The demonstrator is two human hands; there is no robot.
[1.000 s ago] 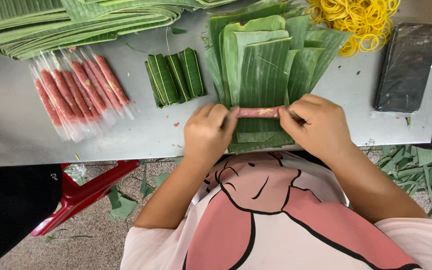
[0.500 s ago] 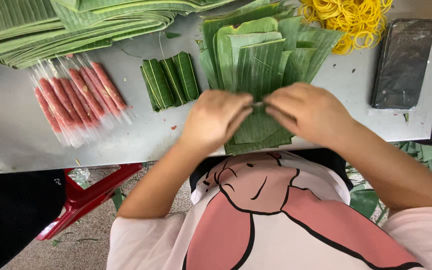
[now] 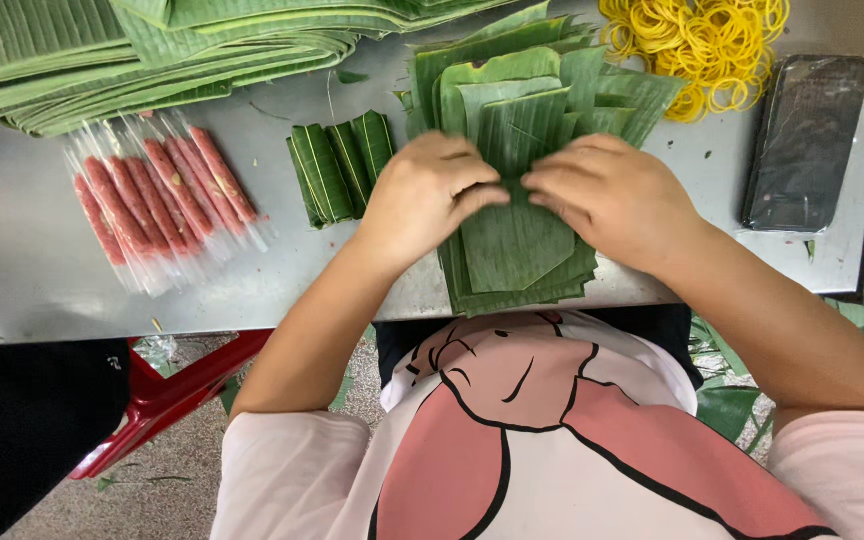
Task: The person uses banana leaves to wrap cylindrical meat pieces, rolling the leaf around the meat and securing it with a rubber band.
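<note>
Both hands — left hand [image 3: 427,195], right hand [image 3: 607,195] — pinch the top green leaf [image 3: 517,240] between them; its long side runs away from the body.

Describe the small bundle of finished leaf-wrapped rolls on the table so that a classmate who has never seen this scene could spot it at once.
Start at the grey metal table and find the person's left hand pressing on the stack of cut green banana leaves. Just beside that hand lies the cluster of short dark green leaf-wrapped rolls. Unlike the pink sausages in clear plastic further along, these are fully covered in leaf.
</note>
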